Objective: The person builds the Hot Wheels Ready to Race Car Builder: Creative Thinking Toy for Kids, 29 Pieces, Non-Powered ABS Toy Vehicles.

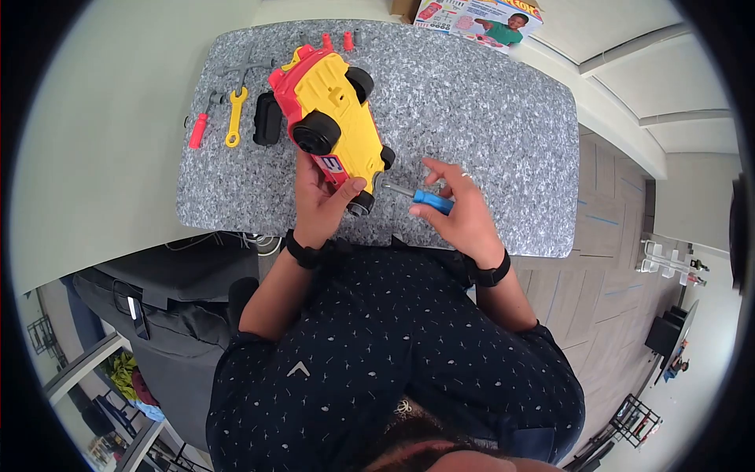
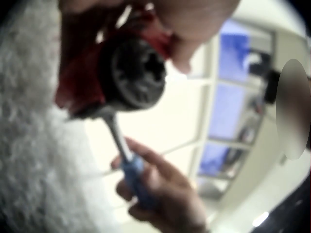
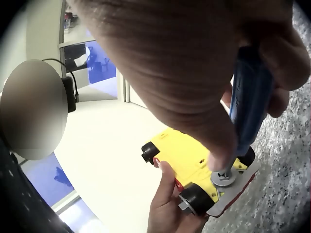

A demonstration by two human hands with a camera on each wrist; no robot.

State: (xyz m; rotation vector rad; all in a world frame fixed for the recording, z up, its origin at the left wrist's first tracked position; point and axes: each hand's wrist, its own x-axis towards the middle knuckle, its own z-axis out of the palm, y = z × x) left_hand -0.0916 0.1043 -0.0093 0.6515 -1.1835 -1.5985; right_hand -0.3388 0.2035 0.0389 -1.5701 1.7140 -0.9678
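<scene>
My left hand (image 1: 318,206) grips a red and yellow toy car (image 1: 340,118) by its near end, thumb on the yellow underside. The car is tipped up over the table with its underside turned toward my right hand (image 1: 469,222). That hand holds a screwdriver (image 1: 435,202) by its blue handle, the index finger extended. The grey shaft points at the car's near end, its tip right by the front edge. In the right wrist view, the blue handle (image 3: 250,99) stands over a grey piece (image 3: 224,177) between two black wheels. The left wrist view is blurred, with a black wheel (image 2: 138,73) close up.
Left of the car on the speckled table (image 1: 487,102) lie a black tray-like part (image 1: 267,119), a yellow wrench (image 1: 236,118), a red-handled tool (image 1: 199,131) and a grey cross-shaped tool (image 1: 245,69). Small red pieces (image 1: 348,41) stand at the far edge, near a printed box (image 1: 480,22).
</scene>
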